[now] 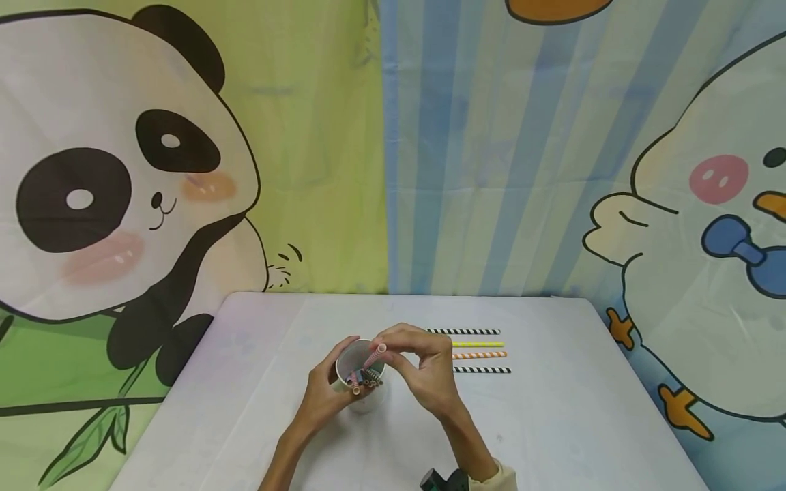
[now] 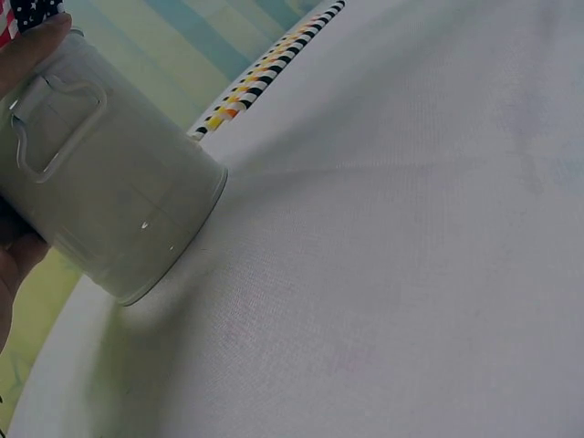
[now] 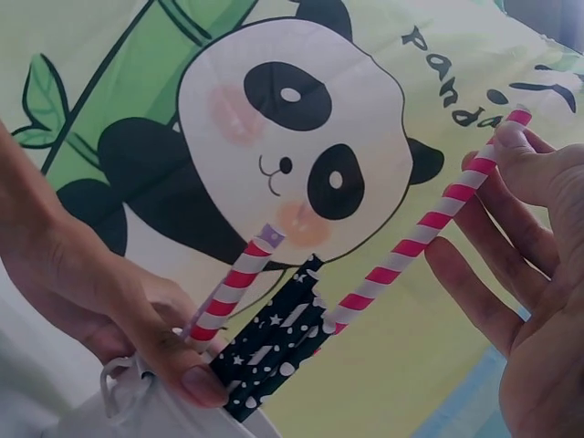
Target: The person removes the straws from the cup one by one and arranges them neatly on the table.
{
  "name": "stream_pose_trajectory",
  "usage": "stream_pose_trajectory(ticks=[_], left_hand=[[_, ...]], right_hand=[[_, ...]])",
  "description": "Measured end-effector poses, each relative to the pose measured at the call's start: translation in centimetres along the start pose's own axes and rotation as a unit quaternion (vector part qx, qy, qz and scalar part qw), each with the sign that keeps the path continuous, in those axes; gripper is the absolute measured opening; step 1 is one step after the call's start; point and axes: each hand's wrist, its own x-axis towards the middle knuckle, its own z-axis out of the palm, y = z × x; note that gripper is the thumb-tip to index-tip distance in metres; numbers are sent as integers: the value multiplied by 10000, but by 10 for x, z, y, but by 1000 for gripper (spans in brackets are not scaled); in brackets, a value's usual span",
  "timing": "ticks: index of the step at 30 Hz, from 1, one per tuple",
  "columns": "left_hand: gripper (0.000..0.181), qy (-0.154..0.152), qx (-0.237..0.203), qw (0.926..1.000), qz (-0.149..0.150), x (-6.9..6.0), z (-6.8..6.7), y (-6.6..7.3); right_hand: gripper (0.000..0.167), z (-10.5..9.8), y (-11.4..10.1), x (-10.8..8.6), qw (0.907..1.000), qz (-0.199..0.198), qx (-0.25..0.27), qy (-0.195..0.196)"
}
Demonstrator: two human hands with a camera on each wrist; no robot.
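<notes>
My left hand grips a whitish cup with a side handle, tilted above the table. In the right wrist view, dark straws with white stars and dots stick out of its mouth, beside a red-and-white striped straw. Between thumb and fingertips, my right hand pinches the upper end of another red-and-white striped paper straw. That straw slants down to the cup's mouth; its lower end is hidden behind the dark straws.
On the white table, right of the cup, lie a black-and-white striped straw, a yellow straw, an orange-and-white straw and another black-and-white straw, roughly parallel. Behind the table hangs a cartoon curtain.
</notes>
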Motion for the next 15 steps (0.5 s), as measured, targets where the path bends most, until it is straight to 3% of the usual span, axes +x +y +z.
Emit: stream_pose_trajectory(ticks=[15], left_hand=[[96,51,10,10000,50,1,1,-2]], right_hand=[[28,-19,-8,5,9988,-285,125,388]])
